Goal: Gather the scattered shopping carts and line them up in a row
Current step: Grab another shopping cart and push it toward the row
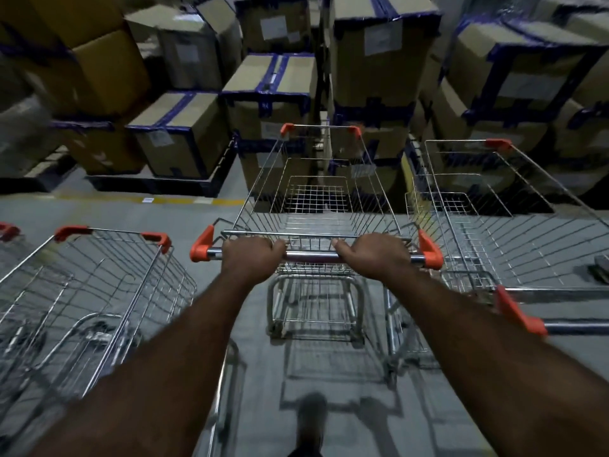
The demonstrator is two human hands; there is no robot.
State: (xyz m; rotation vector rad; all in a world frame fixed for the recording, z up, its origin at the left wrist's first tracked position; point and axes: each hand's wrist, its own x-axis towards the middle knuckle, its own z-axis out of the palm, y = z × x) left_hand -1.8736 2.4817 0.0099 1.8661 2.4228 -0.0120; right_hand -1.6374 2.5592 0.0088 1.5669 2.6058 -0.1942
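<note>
A wire shopping cart with orange corner caps stands straight ahead of me, its basket empty. My left hand and my right hand both grip its handle bar, one on each side of the middle. A second cart stands close on the left, set further back. A third cart stands close on the right, nearly touching the middle one. An orange corner of a further cart shows at the far left edge.
Stacked cardboard boxes with blue tape fill the space right ahead of the carts, some on a dark pallet. A yellow floor line runs before them. My shoe shows on the grey floor below.
</note>
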